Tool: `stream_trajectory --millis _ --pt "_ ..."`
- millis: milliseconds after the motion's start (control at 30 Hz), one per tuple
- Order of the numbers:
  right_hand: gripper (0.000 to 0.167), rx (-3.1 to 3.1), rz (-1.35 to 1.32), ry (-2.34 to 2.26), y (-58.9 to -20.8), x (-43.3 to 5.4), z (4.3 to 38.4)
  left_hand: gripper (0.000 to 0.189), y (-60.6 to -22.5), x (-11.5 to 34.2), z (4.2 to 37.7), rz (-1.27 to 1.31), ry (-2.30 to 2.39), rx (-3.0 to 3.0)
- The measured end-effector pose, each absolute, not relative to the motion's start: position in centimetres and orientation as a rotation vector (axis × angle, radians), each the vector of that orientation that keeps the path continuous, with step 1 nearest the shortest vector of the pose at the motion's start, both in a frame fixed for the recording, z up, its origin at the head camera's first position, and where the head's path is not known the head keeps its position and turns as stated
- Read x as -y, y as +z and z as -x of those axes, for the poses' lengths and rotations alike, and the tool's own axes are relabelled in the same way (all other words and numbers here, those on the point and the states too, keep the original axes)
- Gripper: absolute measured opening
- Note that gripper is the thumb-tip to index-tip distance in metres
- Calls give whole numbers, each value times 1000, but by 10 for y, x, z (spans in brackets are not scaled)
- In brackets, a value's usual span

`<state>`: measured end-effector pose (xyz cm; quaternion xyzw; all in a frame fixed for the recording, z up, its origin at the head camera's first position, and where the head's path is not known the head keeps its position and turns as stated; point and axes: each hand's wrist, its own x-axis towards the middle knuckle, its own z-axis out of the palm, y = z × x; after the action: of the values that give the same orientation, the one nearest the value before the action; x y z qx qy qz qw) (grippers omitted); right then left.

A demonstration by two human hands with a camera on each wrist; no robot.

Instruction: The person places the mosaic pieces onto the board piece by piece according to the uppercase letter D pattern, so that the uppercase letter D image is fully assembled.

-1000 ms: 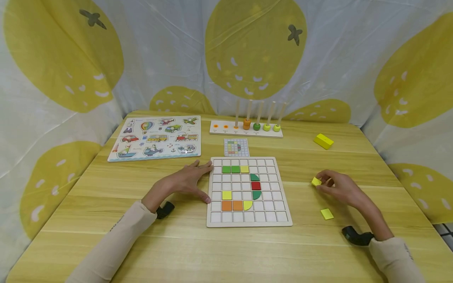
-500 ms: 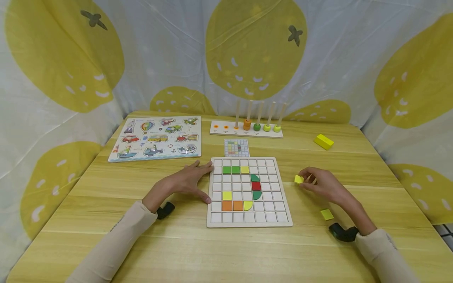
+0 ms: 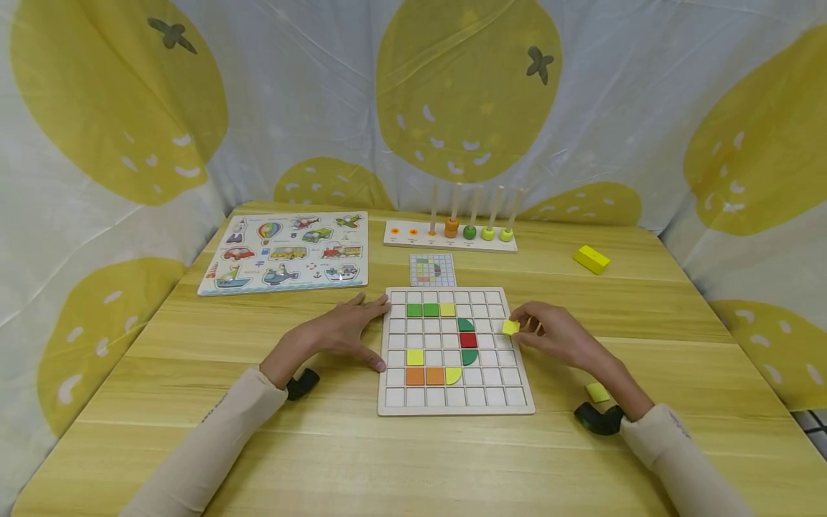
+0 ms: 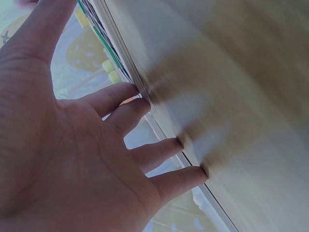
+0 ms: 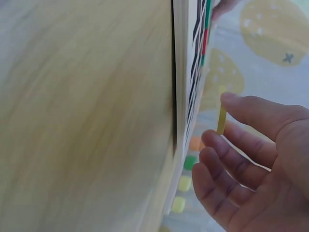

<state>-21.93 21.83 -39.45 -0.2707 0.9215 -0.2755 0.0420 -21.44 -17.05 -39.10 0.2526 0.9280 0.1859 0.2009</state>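
A white grid board (image 3: pixel 423 396) lies mid-table, with green, yellow, orange and red pieces set in some squares. My left hand (image 3: pixel 345 332) spreads along its left edge, thumb and fingertips touching the frame. In the left wrist view those fingers (image 4: pixel 166 151) are extended, with their tips at the table by the board's edge. My right hand (image 3: pixel 554 334) pinches a yellow square tile (image 3: pixel 510 327) over the board's right border. From the right wrist view the tile (image 5: pixel 222 118) shows edge-on between thumb and fingers. A second yellow tile (image 3: pixel 597 392) lies on the table beneath the right forearm.
Behind the board lies a small pattern card (image 3: pixel 432 270). A counting stand (image 3: pixel 413 237) with upright pegs and coloured beads stands farther back. At the left is a vehicle picture puzzle (image 3: pixel 291 269). A yellow block (image 3: pixel 591 259) sits at the back right.
My right hand has moved left with the yellow tile, from the open table to the board's right border. My left hand stays at the left edge.
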Motion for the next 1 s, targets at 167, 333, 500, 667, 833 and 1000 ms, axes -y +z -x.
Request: stream_trajectory --millis 167,333,500,667,833,1000 --pt "24 -2795 881 -850 -394 -206 220 110 -390 170 214 -704 525 -2589" --pt "25 -2776 926 -839 -393 -196 220 110 -388 169 214 -695 519 -2587" --pt "25 -2760 984 -851 -393 -186 220 110 -388 169 214 -698 514 -2592" --pt "26 -2731 1028 -869 -393 -174 221 110 -389 170 214 -700 511 -2592" --pt "24 -2698 1048 -883 -394 -163 222 110 -391 170 215 -698 512 -2590" --pt "24 -2665 1090 -886 -393 -154 223 111 -391 170 215 -706 514 -2591"
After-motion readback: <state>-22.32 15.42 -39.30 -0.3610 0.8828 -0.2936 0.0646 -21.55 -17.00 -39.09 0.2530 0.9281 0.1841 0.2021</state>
